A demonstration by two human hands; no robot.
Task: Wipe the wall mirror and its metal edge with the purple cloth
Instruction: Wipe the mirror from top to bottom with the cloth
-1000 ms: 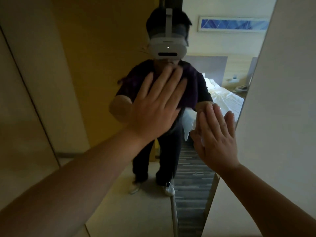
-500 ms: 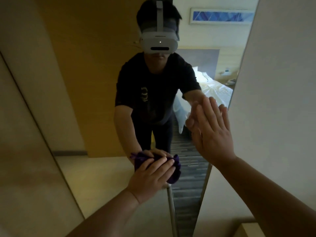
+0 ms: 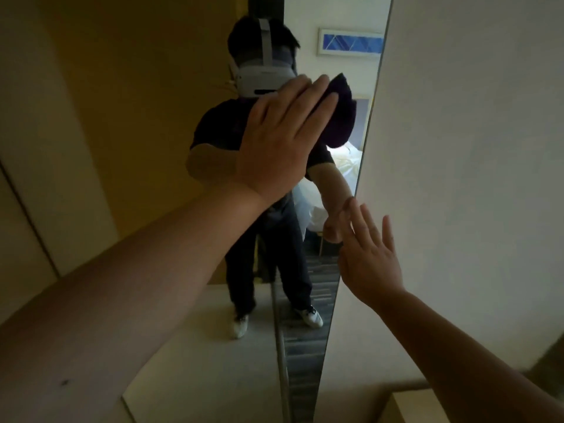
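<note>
A tall wall mirror (image 3: 171, 126) fills the middle of the view and reflects a person in dark clothes with a white headset. Its thin metal edge (image 3: 370, 117) runs down the right side against a white wall. My left hand (image 3: 280, 138) lies flat with fingers spread and presses the purple cloth (image 3: 338, 114) against the upper glass near that edge. Most of the cloth is hidden under my fingers. My right hand (image 3: 366, 257) is open, lower down, with its fingers resting at the mirror's right edge and nothing in it.
A white wall (image 3: 473, 178) stands right of the mirror. Beige panelling (image 3: 36, 154) borders it on the left. A pale ledge corner (image 3: 403, 404) shows at the bottom right. The reflection shows a bed, striped carpet and a blue framed picture.
My left hand has swept the cloth up from low on the glass to the upper right, near the edge. My right hand has dropped lower along the right edge.
</note>
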